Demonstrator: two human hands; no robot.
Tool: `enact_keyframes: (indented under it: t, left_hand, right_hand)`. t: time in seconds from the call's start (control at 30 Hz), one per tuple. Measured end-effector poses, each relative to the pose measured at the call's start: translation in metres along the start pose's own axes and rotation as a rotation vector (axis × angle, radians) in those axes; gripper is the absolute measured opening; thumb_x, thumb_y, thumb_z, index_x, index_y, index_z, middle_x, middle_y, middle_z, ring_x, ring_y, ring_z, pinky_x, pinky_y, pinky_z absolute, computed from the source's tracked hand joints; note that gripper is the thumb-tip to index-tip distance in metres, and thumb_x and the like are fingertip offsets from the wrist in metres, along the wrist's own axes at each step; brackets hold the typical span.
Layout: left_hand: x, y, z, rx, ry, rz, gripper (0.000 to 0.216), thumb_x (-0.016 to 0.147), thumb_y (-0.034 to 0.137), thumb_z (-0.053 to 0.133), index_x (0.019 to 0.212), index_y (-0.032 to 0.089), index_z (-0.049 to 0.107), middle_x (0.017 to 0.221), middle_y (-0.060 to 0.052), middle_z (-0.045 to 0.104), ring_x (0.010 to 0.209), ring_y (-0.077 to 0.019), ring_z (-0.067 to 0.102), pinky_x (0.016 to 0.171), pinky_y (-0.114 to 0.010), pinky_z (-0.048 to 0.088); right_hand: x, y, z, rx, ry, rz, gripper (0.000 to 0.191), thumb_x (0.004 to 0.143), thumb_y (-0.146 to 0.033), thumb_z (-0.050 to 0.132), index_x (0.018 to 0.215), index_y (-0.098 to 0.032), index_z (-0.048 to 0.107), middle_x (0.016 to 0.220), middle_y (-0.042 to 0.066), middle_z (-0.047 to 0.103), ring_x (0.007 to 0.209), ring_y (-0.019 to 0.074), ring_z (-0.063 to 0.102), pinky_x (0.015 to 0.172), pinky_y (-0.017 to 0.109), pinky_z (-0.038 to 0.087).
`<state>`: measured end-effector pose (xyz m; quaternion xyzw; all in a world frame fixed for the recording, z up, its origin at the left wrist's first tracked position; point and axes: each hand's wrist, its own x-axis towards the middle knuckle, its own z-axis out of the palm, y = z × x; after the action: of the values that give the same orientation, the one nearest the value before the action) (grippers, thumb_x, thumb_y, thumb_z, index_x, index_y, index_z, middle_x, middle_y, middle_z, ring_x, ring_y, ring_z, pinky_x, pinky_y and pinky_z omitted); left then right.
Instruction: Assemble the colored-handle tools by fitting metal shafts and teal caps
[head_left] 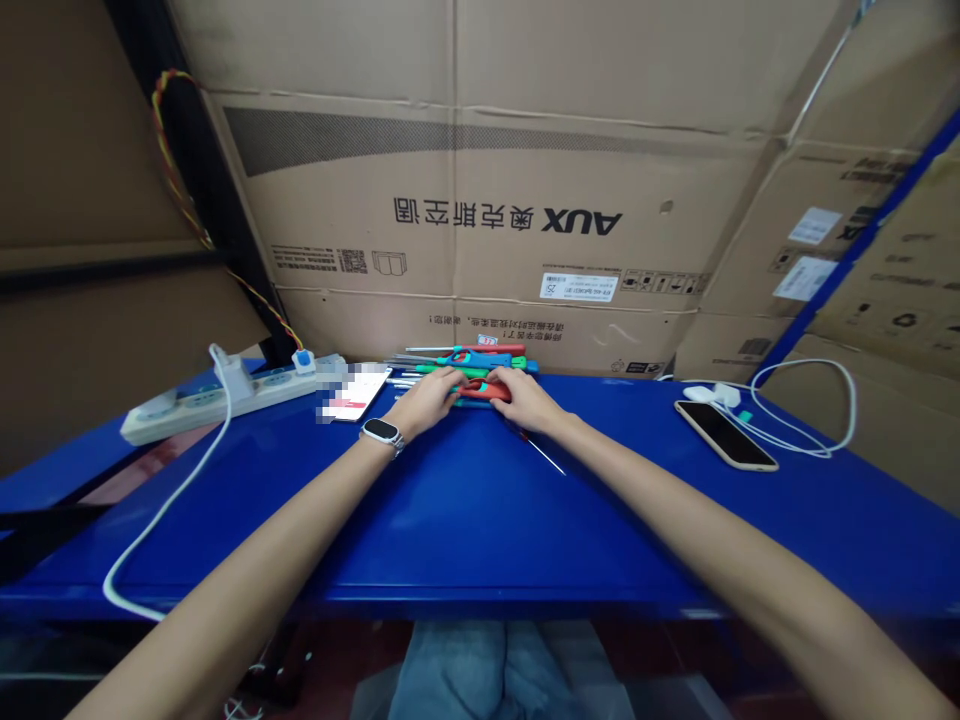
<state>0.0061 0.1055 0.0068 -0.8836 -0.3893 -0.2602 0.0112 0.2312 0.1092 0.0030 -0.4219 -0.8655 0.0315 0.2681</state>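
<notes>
An orange-red handled tool lies between my two hands at the back of the blue table; its exact kind is hard to make out. My right hand is closed on its right end. At the left end, the fingers of my left hand are curled and pressed against it. Close behind my hands is a row of hand tools with green, blue and red handles, among them a blue-handled tool and a red-handled screwdriver. Under my right hand, a thin screwdriver shaft points toward the front right.
A white power strip with plugs and a white cable stands at the left. Beside it lies a pale card or phone, partly blurred. A phone and a coiled white charging cable rest at the right. Cardboard walls the back.
</notes>
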Motion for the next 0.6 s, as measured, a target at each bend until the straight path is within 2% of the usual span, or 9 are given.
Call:
enact_keyframes:
  t: [0.17,0.27,0.37,0.47,0.6]
  left_hand:
    - [-0.006,0.000,0.006,0.068,0.044,0.027,0.018,0.094,0.016,0.046,0.097,0.019,0.064,0.110,-0.009,0.066,0.105,-0.0260,0.059,0.095,-0.042,0.049]
    - [-0.008,0.003,0.004,0.145,0.103,-0.002,0.023,0.097,0.026,0.046,0.110,0.019,0.063,0.120,-0.011,0.063,0.109,-0.0283,0.056,0.096,-0.046,0.047]
    - [-0.005,0.002,0.004,0.159,0.168,-0.124,0.041,0.099,0.037,0.044,0.132,0.016,0.052,0.137,-0.015,0.054,0.124,-0.0309,0.050,0.101,-0.048,0.045]
    - [0.005,-0.004,0.008,0.164,0.168,-0.292,0.053,0.100,0.041,0.039,0.143,0.011,0.042,0.149,-0.019,0.044,0.137,-0.0332,0.042,0.109,-0.049,0.040]
    - [0.027,-0.017,0.015,0.185,0.125,-0.477,0.058,0.101,0.039,0.035,0.149,0.006,0.035,0.157,-0.022,0.033,0.148,-0.0347,0.027,0.119,-0.050,0.027]
  right_hand:
    - [-0.008,0.003,0.003,-0.094,0.060,-0.030,0.020,0.088,-0.025,0.060,0.108,-0.022,0.062,0.112,0.009,0.061,0.109,0.0268,0.053,0.093,0.043,0.040]
    - [-0.012,0.003,-0.001,-0.098,0.085,-0.047,0.025,0.089,-0.030,0.059,0.112,-0.022,0.062,0.114,0.010,0.058,0.110,0.0271,0.051,0.092,0.043,0.040]
    - [-0.007,0.000,-0.007,-0.096,0.144,-0.015,0.028,0.089,-0.034,0.058,0.114,-0.022,0.062,0.117,0.011,0.057,0.111,0.0278,0.051,0.092,0.043,0.040]
    - [0.011,-0.004,-0.009,-0.121,0.188,0.019,0.035,0.088,-0.036,0.058,0.119,-0.021,0.061,0.127,0.014,0.054,0.118,0.0299,0.049,0.095,0.045,0.040]
    - [0.045,-0.009,-0.006,-0.212,0.116,0.013,0.049,0.088,-0.042,0.059,0.132,-0.020,0.057,0.140,0.017,0.048,0.130,0.0333,0.041,0.103,0.049,0.034]
